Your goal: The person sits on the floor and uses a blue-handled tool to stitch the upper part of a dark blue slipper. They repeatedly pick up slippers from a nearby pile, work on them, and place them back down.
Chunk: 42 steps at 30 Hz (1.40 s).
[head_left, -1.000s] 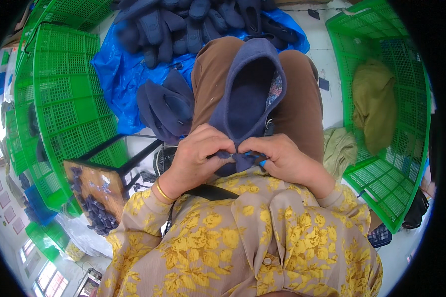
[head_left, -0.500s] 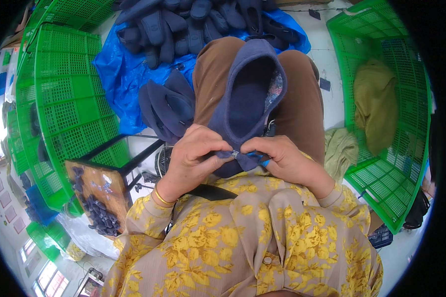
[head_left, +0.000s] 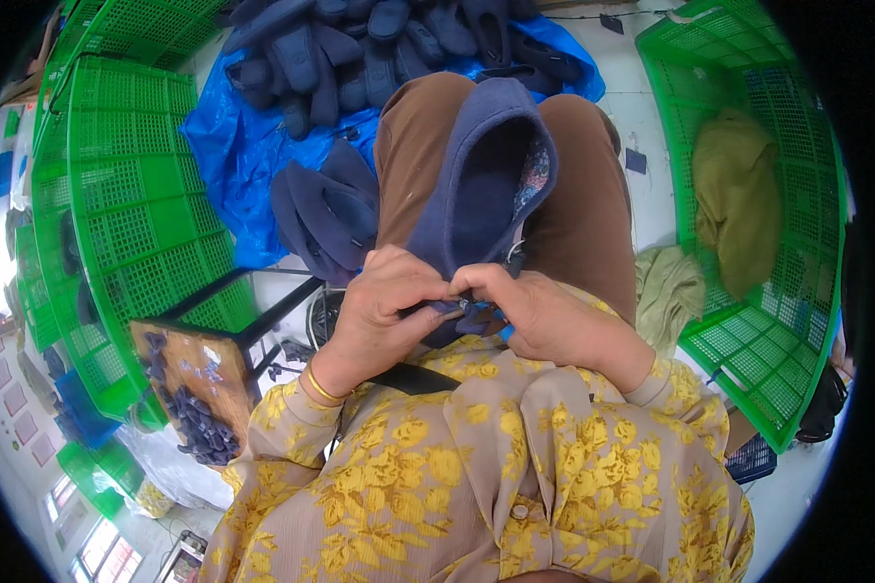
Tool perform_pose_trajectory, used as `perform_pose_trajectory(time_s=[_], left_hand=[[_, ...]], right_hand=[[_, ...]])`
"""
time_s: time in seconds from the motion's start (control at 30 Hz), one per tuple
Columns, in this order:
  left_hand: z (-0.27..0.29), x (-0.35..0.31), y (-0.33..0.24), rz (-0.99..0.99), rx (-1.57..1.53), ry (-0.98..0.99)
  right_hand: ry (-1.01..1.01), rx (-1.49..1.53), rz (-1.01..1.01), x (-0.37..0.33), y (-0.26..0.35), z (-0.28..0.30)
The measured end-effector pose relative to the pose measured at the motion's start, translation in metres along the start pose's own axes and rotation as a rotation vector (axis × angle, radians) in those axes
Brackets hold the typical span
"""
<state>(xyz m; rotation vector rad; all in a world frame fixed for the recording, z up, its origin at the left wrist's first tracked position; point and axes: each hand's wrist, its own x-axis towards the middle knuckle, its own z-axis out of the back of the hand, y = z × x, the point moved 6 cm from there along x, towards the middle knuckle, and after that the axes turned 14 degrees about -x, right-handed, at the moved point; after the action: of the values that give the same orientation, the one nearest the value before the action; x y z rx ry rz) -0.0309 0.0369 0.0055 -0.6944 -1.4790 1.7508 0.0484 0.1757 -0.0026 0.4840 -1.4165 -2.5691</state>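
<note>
A navy fabric slipper (head_left: 449, 199) rests on my lap with its opening facing up and its toe toward my body. Patterned lining shows along the inside of its right wall. At the toe is a small dark blue fabric bow (head_left: 473, 315), mostly covered by fingers. My left hand (head_left: 384, 309) pinches the bow's left side between thumb and forefinger. My right hand (head_left: 554, 316) is closed on its right side, its fingertips touching those of my left hand. Beside my left knee lies a stack of similar navy slippers (head_left: 326, 214).
Many dark slippers (head_left: 369, 63) are heaped on a blue plastic sheet (head_left: 219, 165) ahead. Green plastic crates stand at left (head_left: 131, 165) and right (head_left: 763, 360), the right one holding olive cloth (head_left: 737, 199). At lower left, a wooden stool (head_left: 194, 355) bears small navy bows (head_left: 199, 423).
My right thumb and forefinger have shifted left against my left fingertips, covering more of the bow. The slipper's opening has tilted and looks narrower.
</note>
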Motion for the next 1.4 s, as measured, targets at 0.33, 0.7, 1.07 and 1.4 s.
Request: perform_pose_trajectory(time_s=[0.33, 0.7, 1.07, 1.4], left_hand=[[0.002, 0.0, -0.005, 0.003, 0.023, -0.004], [-0.003, -0.004, -0.001, -0.003, 0.118, -0.011], [-0.002, -0.004, -0.03, -0.238, 0.384, -0.024], [-0.009, -0.005, -0.037, -0.333, 0.476, -0.035]], right_hand=[[-0.247, -0.495, 0.164, 0.006, 0.028, 0.022], [-0.459, -0.529, 0.385, -0.001, 0.042, 0.022], [-0.423, 1.007, -0.102, -0.02, 0.018, 0.046], [-0.214, 1.0, -0.332, -0.033, 0.025, 0.048]])
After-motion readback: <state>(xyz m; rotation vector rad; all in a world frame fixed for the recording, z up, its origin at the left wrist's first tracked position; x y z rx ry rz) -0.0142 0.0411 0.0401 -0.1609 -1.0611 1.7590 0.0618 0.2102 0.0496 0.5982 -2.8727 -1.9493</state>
